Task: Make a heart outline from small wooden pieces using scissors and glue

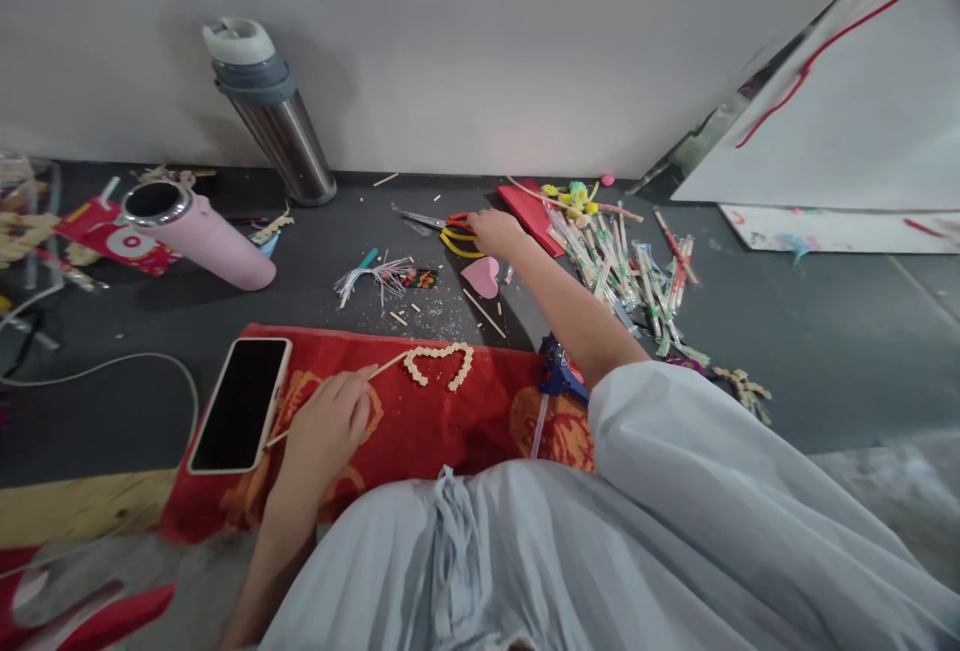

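Observation:
My left hand [326,426] is closed over a thin wooden stick [388,365], which sticks out at both ends above the red patterned cloth [480,421]. Just right of the stick's upper tip lies a small heart-like outline of pale beaded pieces [442,351], with a gap at its bottom. Farther forward, my right hand [499,233] has its fingers closed at the orange and yellow handles of a pair of scissors [427,222] lying on the dark table. A pink heart-shaped piece [481,277] rests just below that hand. Under my right forearm is a blue glue gun [556,371], partly hidden.
A steel flask [281,121] and a pink tumbler [210,241] stand at left, near a phone [241,406]. Bundles of wrapped sticks [607,256] and a red packet [531,216] lie at right. White threads [379,274] and stick bits are scattered mid-table.

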Tool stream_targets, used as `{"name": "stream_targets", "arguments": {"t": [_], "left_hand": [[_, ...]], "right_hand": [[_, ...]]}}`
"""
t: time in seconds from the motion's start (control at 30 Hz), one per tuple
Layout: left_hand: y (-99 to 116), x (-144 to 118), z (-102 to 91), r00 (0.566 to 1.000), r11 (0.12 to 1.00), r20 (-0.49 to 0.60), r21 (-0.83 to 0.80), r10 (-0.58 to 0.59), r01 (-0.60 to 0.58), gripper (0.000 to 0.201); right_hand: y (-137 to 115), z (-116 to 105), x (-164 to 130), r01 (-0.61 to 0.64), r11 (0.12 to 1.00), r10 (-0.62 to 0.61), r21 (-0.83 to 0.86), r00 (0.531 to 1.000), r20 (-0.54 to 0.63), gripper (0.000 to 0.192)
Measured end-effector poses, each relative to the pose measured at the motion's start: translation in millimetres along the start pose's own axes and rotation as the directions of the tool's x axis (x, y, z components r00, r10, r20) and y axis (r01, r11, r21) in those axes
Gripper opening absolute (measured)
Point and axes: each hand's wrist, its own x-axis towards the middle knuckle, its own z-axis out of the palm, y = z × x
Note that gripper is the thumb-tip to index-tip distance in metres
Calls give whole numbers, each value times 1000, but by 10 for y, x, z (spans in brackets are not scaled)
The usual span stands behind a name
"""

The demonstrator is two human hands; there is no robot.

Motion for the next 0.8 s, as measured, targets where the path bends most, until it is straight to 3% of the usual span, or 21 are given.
{"name": "stream_targets", "arguments": {"t": [0.27, 0.43, 0.8], "left_hand": [[0, 17, 6, 1000, 1000, 12, -17, -14, 14, 40], [-4, 21, 12, 999, 999, 5, -6, -36, 36, 41], [36, 56, 9, 999, 999, 8, -43, -31, 32, 43]], "right_hand": [[-62, 17, 102, -8, 999, 11, -54, 999, 51, 57], [-64, -63, 100, 6, 998, 1, -64, 994, 106, 39], [104, -64, -406, -13, 994, 14, 107, 1000, -17, 43]]}}
